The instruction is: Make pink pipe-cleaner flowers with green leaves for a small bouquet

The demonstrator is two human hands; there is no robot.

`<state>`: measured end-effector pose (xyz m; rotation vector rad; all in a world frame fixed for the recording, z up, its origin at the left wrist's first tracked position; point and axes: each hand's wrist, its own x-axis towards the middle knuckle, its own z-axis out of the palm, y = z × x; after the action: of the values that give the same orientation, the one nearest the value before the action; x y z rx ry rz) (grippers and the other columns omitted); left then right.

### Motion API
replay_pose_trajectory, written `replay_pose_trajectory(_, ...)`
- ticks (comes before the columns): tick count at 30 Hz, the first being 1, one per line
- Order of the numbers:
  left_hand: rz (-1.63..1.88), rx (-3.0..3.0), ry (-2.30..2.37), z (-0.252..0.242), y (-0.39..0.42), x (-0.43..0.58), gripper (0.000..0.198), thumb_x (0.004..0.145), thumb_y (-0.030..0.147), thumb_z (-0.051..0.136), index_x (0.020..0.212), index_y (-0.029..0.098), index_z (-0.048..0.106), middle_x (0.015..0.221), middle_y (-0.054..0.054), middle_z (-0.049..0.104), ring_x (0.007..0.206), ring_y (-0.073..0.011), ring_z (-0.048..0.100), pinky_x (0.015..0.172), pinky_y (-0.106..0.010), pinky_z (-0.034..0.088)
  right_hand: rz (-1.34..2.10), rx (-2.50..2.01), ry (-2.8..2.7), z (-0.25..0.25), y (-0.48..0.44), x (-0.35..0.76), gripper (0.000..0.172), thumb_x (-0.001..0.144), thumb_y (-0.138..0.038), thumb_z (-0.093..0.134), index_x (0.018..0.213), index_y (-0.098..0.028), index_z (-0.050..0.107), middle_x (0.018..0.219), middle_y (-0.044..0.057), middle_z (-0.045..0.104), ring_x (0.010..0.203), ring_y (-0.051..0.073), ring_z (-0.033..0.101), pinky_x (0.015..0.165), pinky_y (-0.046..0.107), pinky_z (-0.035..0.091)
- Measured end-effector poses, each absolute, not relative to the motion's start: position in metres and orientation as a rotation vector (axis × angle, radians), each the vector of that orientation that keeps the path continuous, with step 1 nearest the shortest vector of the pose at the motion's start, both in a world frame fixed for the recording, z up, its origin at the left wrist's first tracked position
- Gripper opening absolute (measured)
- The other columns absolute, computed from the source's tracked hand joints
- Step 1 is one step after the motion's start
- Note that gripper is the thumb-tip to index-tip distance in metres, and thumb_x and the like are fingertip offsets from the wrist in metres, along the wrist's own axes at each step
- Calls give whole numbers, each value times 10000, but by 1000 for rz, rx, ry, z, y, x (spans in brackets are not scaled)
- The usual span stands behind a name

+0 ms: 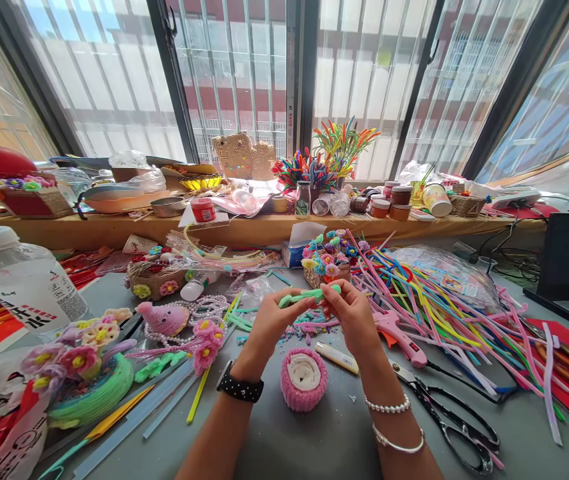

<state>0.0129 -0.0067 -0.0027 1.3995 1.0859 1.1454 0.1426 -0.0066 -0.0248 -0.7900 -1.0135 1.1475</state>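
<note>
Both my hands are raised over the grey table (314, 440) and pinch one green pipe cleaner (304, 295) between them. My left hand (271, 320), with a black watch on its wrist, grips the left part. My right hand (349, 317), with bead and silver bracelets, holds the right end with closed fingers. Just below my hands stands a small pink pipe-cleaner cup (304, 379) with white filling. A white lighter-like stick (337, 357) lies next to it.
A pink glue gun (399, 331) and black scissors (451, 417) lie to the right, beside a heap of coloured pipe cleaners (444, 307). A water bottle (24, 277), a pink knitted figure (164, 319) and flower crafts (79, 360) sit left. The window ledge (244, 230) holds jars and baskets.
</note>
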Motion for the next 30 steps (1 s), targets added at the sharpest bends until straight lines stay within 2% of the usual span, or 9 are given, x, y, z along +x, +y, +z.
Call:
replay_pose_trajectory(7,1167,1332,985,-4,-2,6,232,601,333,653,669,119,597,468,67,383,435,-36,247,403,-190,161,1189,-805,-1189,-20,-10,146,175,677,-318,600,680,-171,505,526,-34,569,454,81,501,435,191,400)
replay_pose_trajectory(12,1127,1348,975,-6,0,1,238,623,341,639,703,119,611,464,68,335,437,-41,228,402,-199,140,1002,-930,-1402,-19,-12,145,210,716,-354,547,687,-151,591,500,-17,546,399,75,445,382,191,357)
replay_pose_trajectory(16,1104,1171,793,-14,3,3,183,645,320,625,675,143,585,473,79,273,426,-36,198,402,-193,135,912,-942,-1329,-23,-12,139,230,739,-358,515,690,-154,610,500,-18,530,388,69,416,367,188,335)
replay_pose_trajectory(21,1167,1116,808,-16,3,7,213,682,354,583,677,142,594,457,75,294,418,-37,227,396,-193,151,825,-971,-1303,-24,-11,135,235,743,-356,512,728,-151,624,511,-15,541,396,69,415,372,185,327)
replay_pose_trajectory(26,1278,1110,913,-11,1,9,266,656,379,601,725,124,631,423,77,297,408,-38,224,393,-193,136,797,-975,-1292,-25,-10,134,235,745,-357,507,705,-149,609,517,-12,548,397,69,415,374,183,335)
replay_pose_trajectory(30,1286,1095,946,-10,1,11,298,613,368,640,776,119,645,501,40,452,406,-24,227,392,-191,123,838,-937,-1213,-29,-8,134,223,742,-358,511,692,-152,583,522,-16,547,395,67,411,372,182,339)
